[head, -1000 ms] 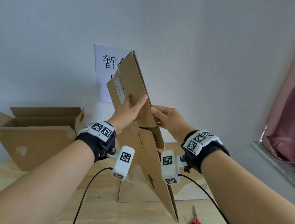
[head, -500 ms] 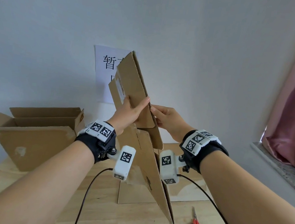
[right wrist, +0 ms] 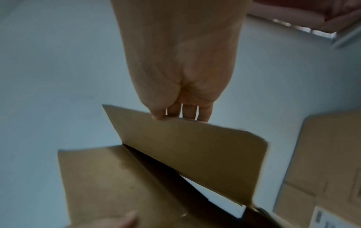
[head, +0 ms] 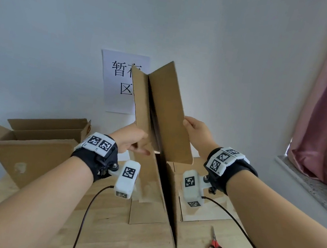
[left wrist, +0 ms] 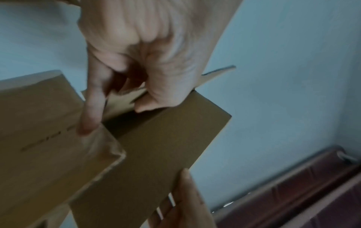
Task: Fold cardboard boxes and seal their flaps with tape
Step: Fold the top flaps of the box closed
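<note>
Since a second ago the flattened cardboard box (head: 160, 113), held upright above the wooden table (head: 123, 240), has spread open at its top into a V. The right hand (head: 196, 132) pinches the right flap's edge, thumb against fingers. The left hand (head: 129, 140) grips the left panel's lower edge, fingers curled.

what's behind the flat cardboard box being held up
A white paper sign with black characters on the wall; the brown flattened cardboard box covers its right part, so the text is not fully readable.
</note>
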The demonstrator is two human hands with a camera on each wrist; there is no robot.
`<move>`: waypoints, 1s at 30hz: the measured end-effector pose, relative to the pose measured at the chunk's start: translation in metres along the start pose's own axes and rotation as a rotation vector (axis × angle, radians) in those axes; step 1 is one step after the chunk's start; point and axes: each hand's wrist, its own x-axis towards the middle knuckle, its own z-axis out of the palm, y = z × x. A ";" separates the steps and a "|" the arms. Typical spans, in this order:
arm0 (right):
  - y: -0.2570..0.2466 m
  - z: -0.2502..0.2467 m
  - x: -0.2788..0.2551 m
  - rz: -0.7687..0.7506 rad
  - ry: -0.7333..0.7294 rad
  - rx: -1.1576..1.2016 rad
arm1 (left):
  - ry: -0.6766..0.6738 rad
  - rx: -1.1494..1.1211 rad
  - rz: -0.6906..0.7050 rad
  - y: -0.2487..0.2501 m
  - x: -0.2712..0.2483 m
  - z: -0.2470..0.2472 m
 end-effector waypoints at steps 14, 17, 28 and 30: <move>0.052 -0.011 -0.031 0.423 0.027 -0.074 | 0.166 0.315 0.232 0.010 -0.006 -0.035; 0.061 -0.017 -0.029 0.455 0.061 -0.013 | 0.184 0.351 0.288 0.013 -0.006 -0.054; 0.057 -0.014 -0.036 0.485 0.101 0.032 | 0.464 1.453 0.859 -0.009 -0.006 -0.020; 0.057 -0.013 -0.038 0.492 0.109 0.049 | 0.227 1.650 0.896 -0.009 -0.004 -0.013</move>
